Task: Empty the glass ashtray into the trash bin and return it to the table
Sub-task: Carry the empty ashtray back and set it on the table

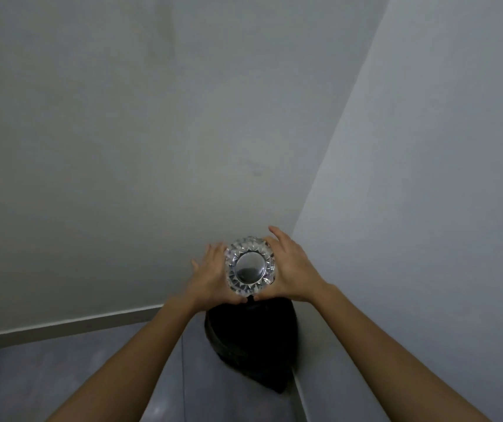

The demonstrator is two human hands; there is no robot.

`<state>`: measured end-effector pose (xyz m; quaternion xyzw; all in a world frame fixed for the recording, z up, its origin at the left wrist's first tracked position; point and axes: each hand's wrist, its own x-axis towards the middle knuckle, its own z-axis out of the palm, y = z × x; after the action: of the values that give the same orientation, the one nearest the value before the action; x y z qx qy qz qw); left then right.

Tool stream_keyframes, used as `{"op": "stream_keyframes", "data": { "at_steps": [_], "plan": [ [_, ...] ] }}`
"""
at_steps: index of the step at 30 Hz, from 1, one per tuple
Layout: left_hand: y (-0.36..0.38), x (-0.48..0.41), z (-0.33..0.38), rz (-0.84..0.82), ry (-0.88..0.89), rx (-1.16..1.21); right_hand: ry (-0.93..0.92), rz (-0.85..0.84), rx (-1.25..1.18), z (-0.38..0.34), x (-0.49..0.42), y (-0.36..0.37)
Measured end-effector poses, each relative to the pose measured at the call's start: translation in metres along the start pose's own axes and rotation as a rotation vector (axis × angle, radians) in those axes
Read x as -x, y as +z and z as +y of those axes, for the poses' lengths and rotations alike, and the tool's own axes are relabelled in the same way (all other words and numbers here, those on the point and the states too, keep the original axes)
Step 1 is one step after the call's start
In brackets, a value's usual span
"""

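The glass ashtray [249, 264] is round, with a faceted cut rim and a smooth circular centre that faces me. It is tipped up on edge in the air, above the far rim of the trash bin [251, 339]. The bin is lined with a black bag and stands on the floor in the wall corner; its inside looks dark and I cannot make out its contents. My left hand [210, 274] grips the ashtray's left side and my right hand [289, 269] grips its right side, fingers spread. The table is out of view.
Two plain grey walls meet in a corner right behind the bin. A pale skirting board [61, 325] runs along the left wall. Grey floor tiles [107, 376] spread out to the left of the bin and beneath my forearms.
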<state>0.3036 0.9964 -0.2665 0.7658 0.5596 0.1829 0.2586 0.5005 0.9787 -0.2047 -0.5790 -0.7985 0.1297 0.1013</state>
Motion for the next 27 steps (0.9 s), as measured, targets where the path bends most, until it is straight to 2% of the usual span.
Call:
{"op": "stream_keyframes", "data": {
  "at_steps": [4,7,13,19,27],
  "plan": [
    [-0.087,0.023,0.034,0.05,-0.078,-0.072,-0.066,-0.006,-0.018,-0.053,-0.008,-0.07],
    [-0.147,0.054,0.051,0.078,-0.139,-0.03,-0.121,0.0,-0.093,-0.097,-0.01,-0.112],
    [-0.252,0.144,0.073,0.172,-0.267,-0.012,-0.295,-0.052,-0.207,-0.195,-0.002,-0.166],
    [-0.31,0.258,0.086,0.341,-0.493,-0.118,-0.559,-0.118,-0.233,-0.295,0.015,-0.175],
    [-0.321,0.443,0.096,0.52,-0.828,-0.187,-0.925,-0.297,-0.264,-0.429,0.089,-0.137]
  ]
}}
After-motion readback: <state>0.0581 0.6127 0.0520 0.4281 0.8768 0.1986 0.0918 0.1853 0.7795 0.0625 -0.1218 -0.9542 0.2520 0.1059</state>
